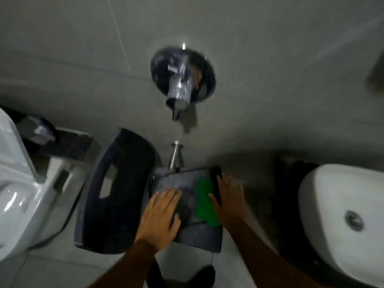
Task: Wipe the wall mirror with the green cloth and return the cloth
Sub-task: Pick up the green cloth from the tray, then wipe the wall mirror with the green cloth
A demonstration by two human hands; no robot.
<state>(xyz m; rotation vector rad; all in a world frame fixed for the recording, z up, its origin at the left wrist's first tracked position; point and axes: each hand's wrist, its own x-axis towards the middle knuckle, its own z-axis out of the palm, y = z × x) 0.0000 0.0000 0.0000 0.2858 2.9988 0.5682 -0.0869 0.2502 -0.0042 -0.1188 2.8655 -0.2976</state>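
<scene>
Green cloth (205, 202) lies bunched on the right part of a dark rectangular tray-like surface (176, 183), low against the tiled wall (270, 59), between a dark curved stool-like object (116, 183) and the white basin (342, 215). Frame is motion-blurred; exact form of the tray unclear.

Left hand (162, 215): flat, palm down on the tray's left part, fingers extended and slightly spread, gripping nothing. Right hand (228, 198): at the tray's right edge, fingers extended along a dark strip just beside the cloth, touching or nearly touching it; cannot tell whether it has any hold on the cloth.

Handling judgement: cloth looks soft, light, limp; will drape and fold, no breakage risk. Best taken by pinching a bunched fold near its middle with the right hand, then gathering it into the palm for a flat wiping pad.

Wall mirror: not in view. Chrome tap fitting (180, 80) on the wall above; toilet (18, 183) at left
</scene>
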